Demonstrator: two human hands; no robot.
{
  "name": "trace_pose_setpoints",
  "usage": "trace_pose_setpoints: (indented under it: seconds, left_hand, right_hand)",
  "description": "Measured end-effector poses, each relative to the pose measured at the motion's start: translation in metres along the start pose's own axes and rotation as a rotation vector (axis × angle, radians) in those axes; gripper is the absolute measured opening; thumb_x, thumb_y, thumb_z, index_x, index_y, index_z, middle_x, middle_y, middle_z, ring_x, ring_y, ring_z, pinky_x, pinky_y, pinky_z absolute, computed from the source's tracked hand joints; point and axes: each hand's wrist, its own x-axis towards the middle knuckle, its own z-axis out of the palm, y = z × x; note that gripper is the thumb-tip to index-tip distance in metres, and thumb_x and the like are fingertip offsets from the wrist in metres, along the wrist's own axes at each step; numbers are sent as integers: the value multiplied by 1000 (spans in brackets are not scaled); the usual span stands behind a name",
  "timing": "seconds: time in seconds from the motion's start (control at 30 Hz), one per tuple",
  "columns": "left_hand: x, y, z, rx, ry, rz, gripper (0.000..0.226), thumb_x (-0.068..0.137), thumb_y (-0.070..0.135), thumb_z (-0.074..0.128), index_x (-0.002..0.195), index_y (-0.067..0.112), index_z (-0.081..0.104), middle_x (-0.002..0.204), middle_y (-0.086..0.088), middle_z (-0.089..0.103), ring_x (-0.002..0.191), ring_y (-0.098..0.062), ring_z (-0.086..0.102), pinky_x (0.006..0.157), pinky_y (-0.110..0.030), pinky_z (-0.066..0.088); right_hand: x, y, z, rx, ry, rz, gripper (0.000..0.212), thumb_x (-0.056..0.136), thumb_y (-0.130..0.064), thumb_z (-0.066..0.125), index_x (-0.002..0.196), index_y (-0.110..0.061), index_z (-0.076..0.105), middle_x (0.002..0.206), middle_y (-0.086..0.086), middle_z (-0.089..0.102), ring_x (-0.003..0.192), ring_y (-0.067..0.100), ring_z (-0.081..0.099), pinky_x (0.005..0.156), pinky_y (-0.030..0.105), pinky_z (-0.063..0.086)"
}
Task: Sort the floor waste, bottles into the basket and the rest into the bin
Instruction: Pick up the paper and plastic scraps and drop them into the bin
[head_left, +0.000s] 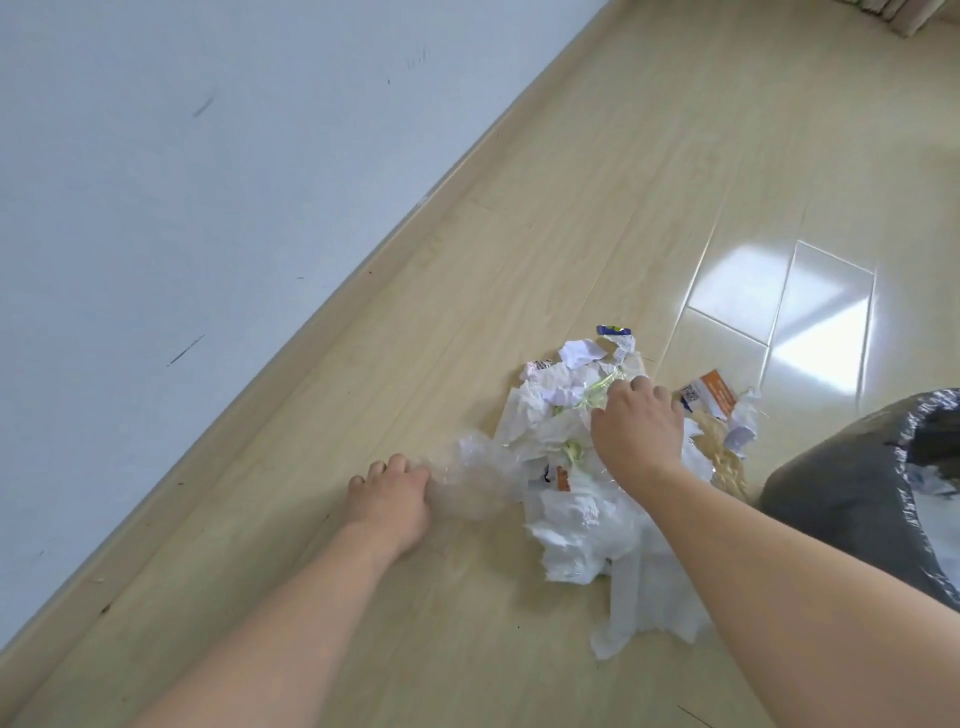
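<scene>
The left hand (390, 492) lay low on the floor (571, 182), its fingers curled around the near end of a crumpled clear plastic bottle (475, 480) (blurred, so its exact outline was hard to make out). The bottle stretched away to the right of that hand, its far end touching the edge of the waste pile (587, 467).

The right hand (638, 434) rested palm down on top of the pile, fingers bent into the clear wrapping and white paper beneath them; whether they actually gripped anything could not be told, since the fingertips were buried in the litter. White tissue (587, 530) spread from under the right forearm toward the camera. A scrap of orange-and-white packaging (714, 392) lay just beyond the hand on the right, and a pale yellow braided piece (724, 457) sat beside the wrist.

Further right, close to the pile, stood the bin (841, 493), dark grey with a black liner folded over its rim, only partly in view at the frame's edge. To the left of both arms a pale skirting board (291, 343) ran diagonally along the foot of a white wall (182, 156).
</scene>
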Motion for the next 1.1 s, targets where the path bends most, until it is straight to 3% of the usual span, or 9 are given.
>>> trace_pose_setpoints:
  seconds: [0.1,0.17,0.27,0.4,0.47,0.63,0.8,1.0,1.1]
  left_hand:
    - [-2,-7,-4,-32,19,-13,32,93,20,38,120,26,53,128,-4,48,122,-26,44,97,-39,37]
    - [-3,-8,-6,-35,24,-33,32,93,20,37,119,25,54,128,-3,48,122,-26,45,97,-39,37]
    - [-4,-1,-9,-37,36,-37,32,95,21,35,120,25,54,128,-3,49,122,-25,46,97,-39,37]
    - [-4,14,-15,-24,39,-2,30,96,23,34,118,24,54,126,-4,50,120,-26,47,96,-40,36]
    - [-4,17,-19,-23,43,5,29,96,24,34,118,24,54,125,-4,50,120,-26,47,96,-40,36]
    - [-13,20,-43,-113,68,-1,31,97,28,32,113,17,56,122,-7,53,115,-28,49,95,-40,38]
    - [-30,34,-86,-401,112,19,26,95,28,35,77,14,47,101,-3,49,94,-25,49,76,-36,43]
    - [-70,75,-147,-566,187,80,28,94,31,44,74,11,44,85,1,50,66,-18,43,58,-31,35]
    - [-87,106,-181,-601,177,144,25,93,33,48,76,15,45,75,3,48,60,-16,40,54,-29,31]
  right_hand:
    - [-6,10,-5,173,38,157,53,90,-35,44,137,-14,38,143,8,35,133,31,29,109,44,22]
    - [-11,19,-10,228,-85,265,61,85,-35,45,140,-11,33,141,12,36,134,33,27,109,46,20]
    - [-14,36,-6,155,-246,284,45,82,-30,52,122,-11,47,125,13,49,122,35,38,96,43,26]
    - [-11,46,3,115,-195,192,9,80,-11,47,79,-14,55,92,7,61,91,30,53,78,37,30]
    - [-12,49,4,123,-118,157,20,86,-12,45,67,-17,48,82,6,60,82,29,53,76,36,35]
    - [-23,56,-15,309,28,112,25,91,-14,42,70,-9,55,75,9,59,74,32,55,63,37,42]
    - [-40,69,-63,523,154,122,31,94,-24,46,66,-14,57,69,4,55,70,25,47,59,35,39]
    - [-64,107,-113,891,184,228,33,91,-22,55,68,2,51,56,7,39,53,18,31,49,29,23]
    - [-75,137,-125,1090,228,290,29,92,-21,55,69,-4,57,55,3,43,54,17,35,50,26,31]
